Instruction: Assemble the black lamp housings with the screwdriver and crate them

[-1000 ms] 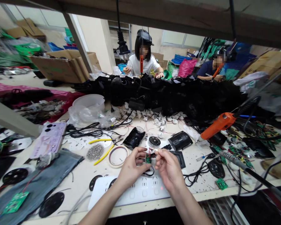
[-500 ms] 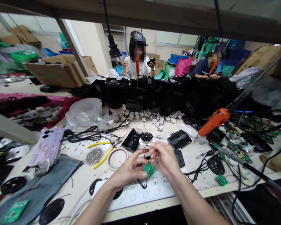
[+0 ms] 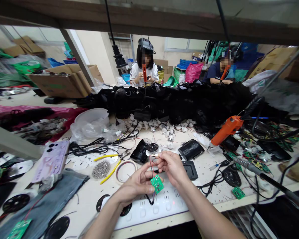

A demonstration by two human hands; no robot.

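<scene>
In the head view, my left hand (image 3: 136, 186) is closed, its thumb and fingers on a small green circuit board (image 3: 156, 184). Red wires (image 3: 150, 166) rise from the board toward the fingertips of my right hand (image 3: 171, 166). That hand is pinched, apparently on the wires and the edge of a small white part; the exact grip is hard to see. Just beyond the fingertips is a round black slotted disc (image 3: 152, 147). A black open housing (image 3: 139, 152) lies to its left, another black housing (image 3: 190, 149) to its right. Under my hands sits a white power strip (image 3: 161, 210).
Yellow-handled pliers (image 3: 107, 157), a tape roll (image 3: 124, 171) and a pile of screws (image 3: 101, 169) lie left. An orange electric screwdriver (image 3: 226, 129) hangs at right; a soldering iron (image 3: 249, 166) reaches in below it. Two people work behind a black heap (image 3: 176, 99).
My hands stay almost in place, with the circuit board turned slightly. The view has shifted a little. Across the table, the person in white has brought both hands together lower down.
</scene>
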